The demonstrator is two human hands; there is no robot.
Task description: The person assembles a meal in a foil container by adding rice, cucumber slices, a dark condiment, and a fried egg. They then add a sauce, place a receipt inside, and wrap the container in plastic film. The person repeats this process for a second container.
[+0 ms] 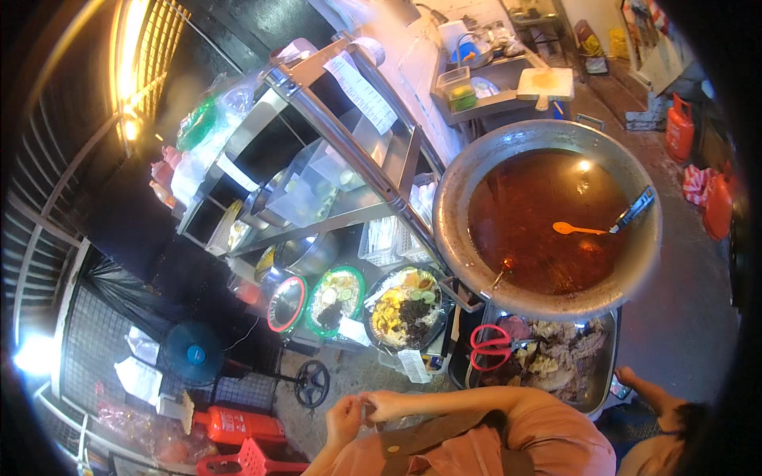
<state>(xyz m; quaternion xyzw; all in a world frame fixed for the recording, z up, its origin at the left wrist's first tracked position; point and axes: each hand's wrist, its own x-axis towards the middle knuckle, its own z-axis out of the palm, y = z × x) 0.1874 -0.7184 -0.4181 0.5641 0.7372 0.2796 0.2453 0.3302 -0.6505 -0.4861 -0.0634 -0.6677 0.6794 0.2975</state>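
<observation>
Both hands sat low centre in the frame, close to the chest of the salmon shirt (556,440). Left hand (347,418) and right hand (382,404) met fingertip to fingertip, pinching a small dark item (367,412) between them. Too small and blurred to identify; it lay right at the contact point of the fingers, thumbs and forefingers curled round it. Both sets of fingers were bent in a pinch, not flat or spread. Whether each hand truly clamped the item or merely touched it could not be told.

Above the hands, centre frame: a round tray of mixed food (406,308), with a green-rimmed plate (336,297) and a red-rimmed lid (286,304) to its left. Right of centre: a big metal wok (548,214) of red-brown broth, orange ladle (578,229) floating in it. Just below the wok, a steel pan of cooked meat (567,357) with red-handled scissors (492,347) lying on its left end. Lower left: blue fan (193,353), red extinguisher (234,424), red plastic stool (246,460). Another person's arm (651,393) came in at lower right, apart from the wearer's hands.
</observation>
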